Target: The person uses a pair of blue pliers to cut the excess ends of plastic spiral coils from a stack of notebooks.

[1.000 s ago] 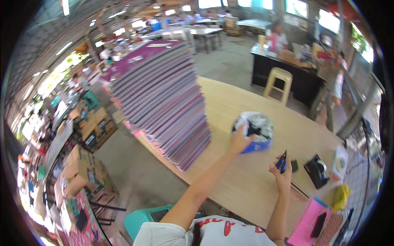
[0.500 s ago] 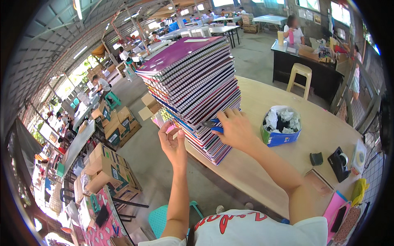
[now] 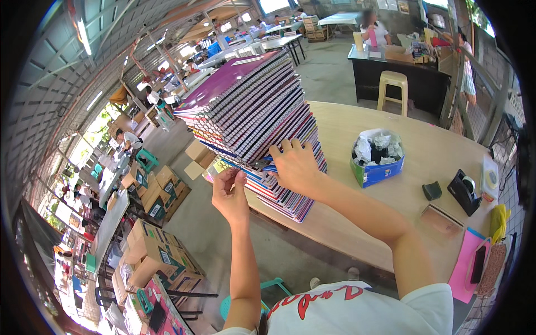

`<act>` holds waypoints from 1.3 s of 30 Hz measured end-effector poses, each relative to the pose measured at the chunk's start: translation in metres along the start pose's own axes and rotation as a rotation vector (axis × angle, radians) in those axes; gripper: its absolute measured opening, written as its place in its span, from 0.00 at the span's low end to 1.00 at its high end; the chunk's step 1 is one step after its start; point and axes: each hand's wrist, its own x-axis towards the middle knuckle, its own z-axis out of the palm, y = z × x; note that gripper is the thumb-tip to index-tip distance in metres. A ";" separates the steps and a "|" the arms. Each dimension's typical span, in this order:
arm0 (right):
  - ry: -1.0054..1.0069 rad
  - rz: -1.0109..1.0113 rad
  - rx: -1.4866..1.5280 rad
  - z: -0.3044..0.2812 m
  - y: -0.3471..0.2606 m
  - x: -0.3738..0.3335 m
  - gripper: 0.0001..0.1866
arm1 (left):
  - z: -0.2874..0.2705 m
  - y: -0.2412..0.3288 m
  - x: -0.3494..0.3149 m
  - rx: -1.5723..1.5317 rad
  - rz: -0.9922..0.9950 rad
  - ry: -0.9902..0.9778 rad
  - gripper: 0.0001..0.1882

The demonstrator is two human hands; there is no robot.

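Note:
A tall stack of spiral-bound notebooks with a glossy purple cover on top stands at the table's left edge. My right hand is closed around blue-handled pliers, whose dark jaws rest against the bound edges partway down the stack. Just left of the jaws, by the stack's near corner, my left hand has its thumb and fingers drawn together. Whatever may be between those fingertips is too small to make out.
On the wooden table stand a blue-green box with crumpled paper and a black tape dispenser. Cardboard boxes are piled on the floor at left. A beige stool stands beyond the table, near a dark desk with a person behind it.
The thumb and fingers of my left hand have come closer together. My right hand has brought the pliers left, nearer to the left fingertips. The whole view has shifted slightly.

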 end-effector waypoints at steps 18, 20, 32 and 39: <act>-0.006 -0.017 0.052 -0.005 0.006 0.009 0.18 | -0.001 -0.007 0.001 0.021 0.063 -0.001 0.08; -0.066 -0.017 0.024 -0.007 0.001 0.012 0.24 | -0.001 -0.007 0.001 0.037 0.051 -0.003 0.08; -0.068 -0.085 0.139 -0.007 0.007 0.019 0.12 | 0.000 -0.005 -0.002 0.010 0.047 -0.010 0.09; 0.039 -0.006 0.033 -0.017 0.008 0.007 0.18 | -0.001 0.007 0.002 -0.053 -0.012 -0.080 0.14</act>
